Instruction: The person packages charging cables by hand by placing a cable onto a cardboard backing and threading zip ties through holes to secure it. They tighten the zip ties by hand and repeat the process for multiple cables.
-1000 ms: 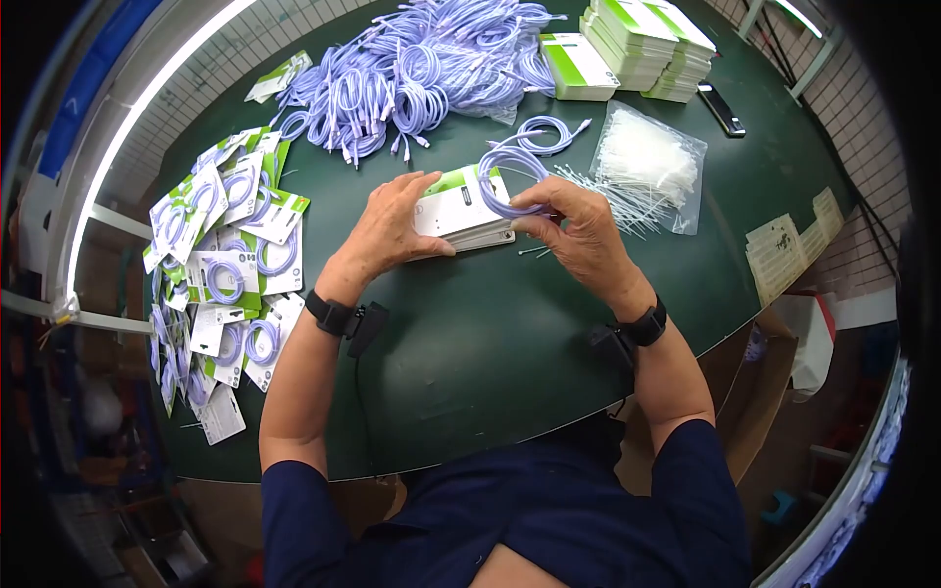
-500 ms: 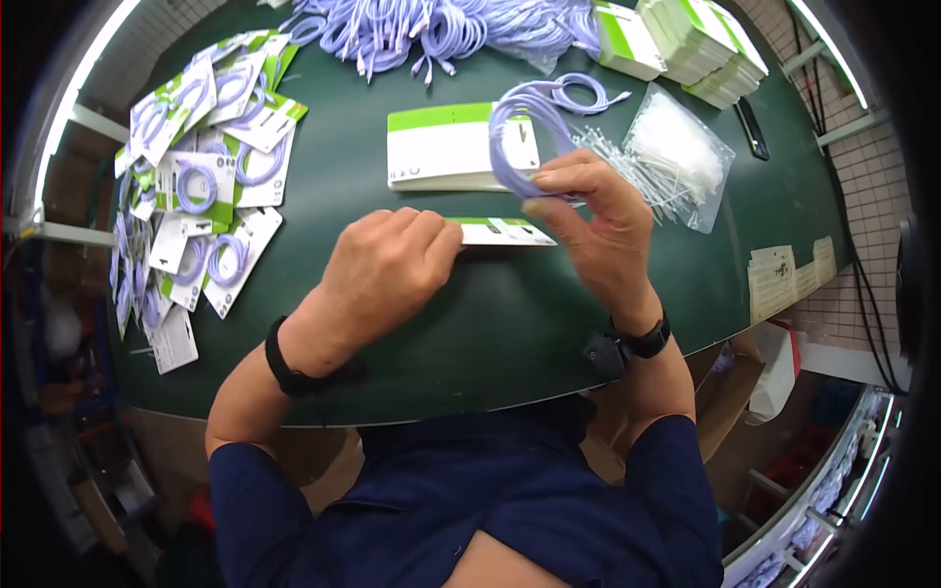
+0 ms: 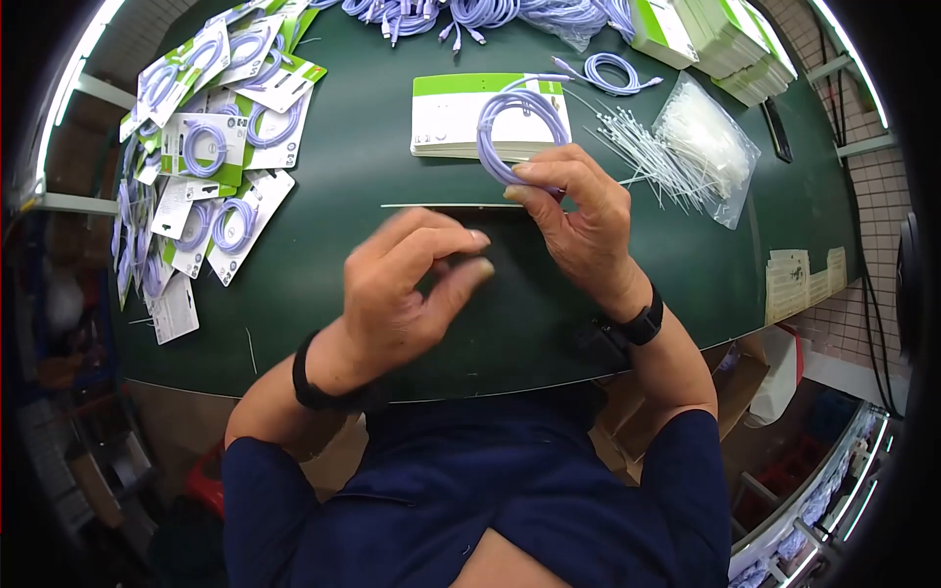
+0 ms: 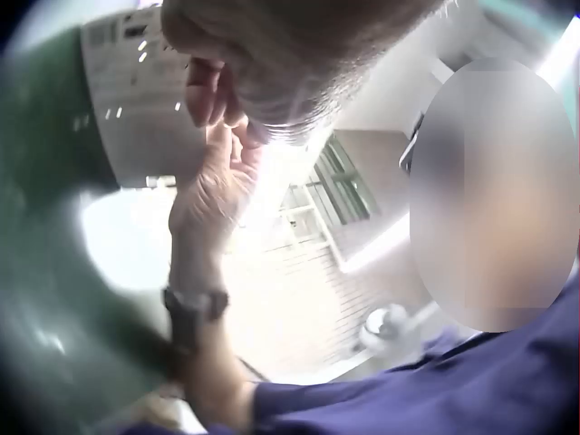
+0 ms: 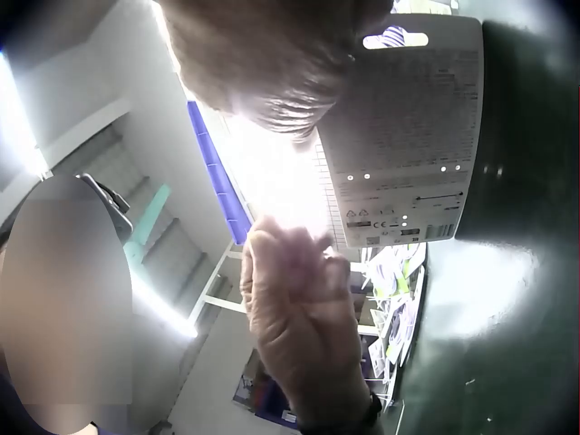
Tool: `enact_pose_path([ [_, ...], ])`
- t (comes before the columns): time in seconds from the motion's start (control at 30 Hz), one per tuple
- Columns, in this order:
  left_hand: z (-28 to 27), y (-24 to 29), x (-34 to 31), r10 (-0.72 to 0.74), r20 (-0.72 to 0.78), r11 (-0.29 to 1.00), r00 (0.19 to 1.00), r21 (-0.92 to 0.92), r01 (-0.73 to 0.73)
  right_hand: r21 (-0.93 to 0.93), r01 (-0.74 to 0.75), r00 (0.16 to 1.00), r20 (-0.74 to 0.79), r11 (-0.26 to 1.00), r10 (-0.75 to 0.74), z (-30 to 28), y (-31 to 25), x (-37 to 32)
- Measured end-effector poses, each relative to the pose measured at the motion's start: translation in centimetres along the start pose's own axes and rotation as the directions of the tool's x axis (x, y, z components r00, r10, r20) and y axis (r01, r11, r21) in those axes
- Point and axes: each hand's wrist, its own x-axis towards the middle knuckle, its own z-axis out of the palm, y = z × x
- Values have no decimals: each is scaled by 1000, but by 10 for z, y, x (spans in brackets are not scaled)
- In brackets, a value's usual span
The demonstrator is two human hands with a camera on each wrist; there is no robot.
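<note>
In the head view my right hand [image 3: 588, 220] pinches a coiled lavender cable [image 3: 484, 147] between thumb and fingers. At the same fingertips a card [image 3: 431, 206] stands nearly edge-on; its printed back [image 5: 403, 136] faces the right wrist camera. My left hand [image 3: 407, 284] is just below the card's left part, blurred, thumb and forefinger apart with nothing visible between them. The left wrist view shows the card [image 4: 145, 109] beside my right hand [image 4: 213, 195]. Behind the coil lies a stack of green-and-white cards [image 3: 446, 118].
Carded cables [image 3: 204, 147] are heaped at the left. White ties [image 3: 652, 157] and a bag of ties [image 3: 720, 147] lie right, near another coiled cable [image 3: 610, 73]. Loose cables [image 3: 480, 12], card stacks [image 3: 730, 39] and a phone [image 3: 776, 127] are at the back.
My left hand has come off the card and its fingers have parted. The card has tipped from lying flatter to nearly edge-on, at my right fingertips. The coil remains in my right hand.
</note>
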Motion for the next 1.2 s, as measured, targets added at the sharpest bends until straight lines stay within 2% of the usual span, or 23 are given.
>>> enact_pose_path([
  [0.03,1,4,-8,-262,95,933,960,-229,277,-5,26,1000,14,1000,-26,-1,0,-2],
  [0.07,3,1,-10,-263,88,935,961,-224,276,-9,54,998,30,999,-53,-1,0,-2],
  [0.1,6,-4,-14,-466,163,746,870,-457,485,-1,61,998,32,998,-61,-1,-1,-3],
  [0.13,8,-9,-17,-612,285,458,738,-633,624,6,93,995,43,996,-93,0,-2,-3],
  [0.17,9,-12,-19,-682,441,110,584,-728,677,13,124,991,51,992,-124,1,-3,-4],
  [0.2,7,-11,-18,-686,431,117,587,-731,673,20,154,986,59,988,-155,1,-4,-5],
  [0.3,0,-9,-13,-663,520,-179,539,-809,559,22,238,966,103,971,-239,1,-7,-8],
  [0.37,3,-16,-17,-681,489,-150,545,-822,550,20,274,953,126,961,-274,1,-9,-7],
  [0.47,9,-23,-22,-705,455,-114,544,-830,546,3,185,961,209,983,-182,-3,-16,-4],
  [0.57,8,-23,-13,-677,296,149,674,-842,519,-38,110,968,229,993,-99,-10,-24,9],
  [0.6,9,-20,-9,-674,307,139,672,-841,523,-57,80,970,236,995,-64,-12,-26,12],
  [0.7,12,-15,4,-650,228,274,725,-820,502,-90,69,967,252,994,-45,-18,-31,19],
  [0.9,21,-21,12,-567,230,369,791,-787,493,-152,68,953,303,986,-20,-16,-26,18],
  [1.1,25,-34,12,-475,181,440,861,-799,410,-15,-2,974,227,1000,6,-10,-15,15],
  [1.2,25,-31,16,-503,159,445,849,-795,413,27,-13,978,211,1000,7,-5,-10,13],
])
